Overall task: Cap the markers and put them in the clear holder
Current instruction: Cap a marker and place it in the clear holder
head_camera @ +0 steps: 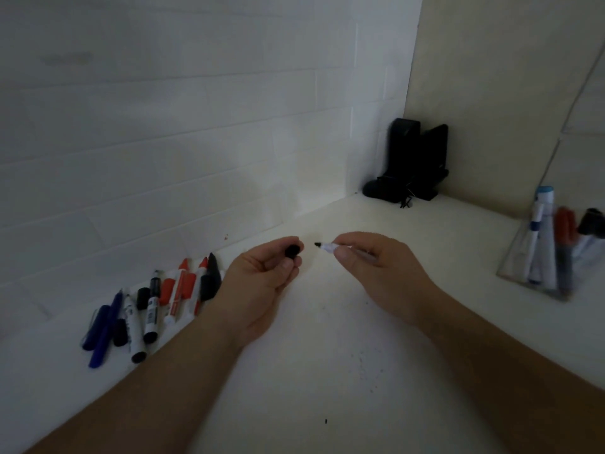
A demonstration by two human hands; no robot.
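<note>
Pinching a black cap point(292, 251) in its fingertips, the left hand point(262, 280) faces the right hand point(376, 267), which grips an uncapped marker point(330, 247) with its tip aimed at the cap, a small gap between; loose markers point(154, 306) lie left of the left hand; the clear holder point(517, 263), already holding markers, stands right of the right hand.

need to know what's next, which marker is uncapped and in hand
The marker in the right hand, black tip bare and pointing at the cap in the left hand.
</note>
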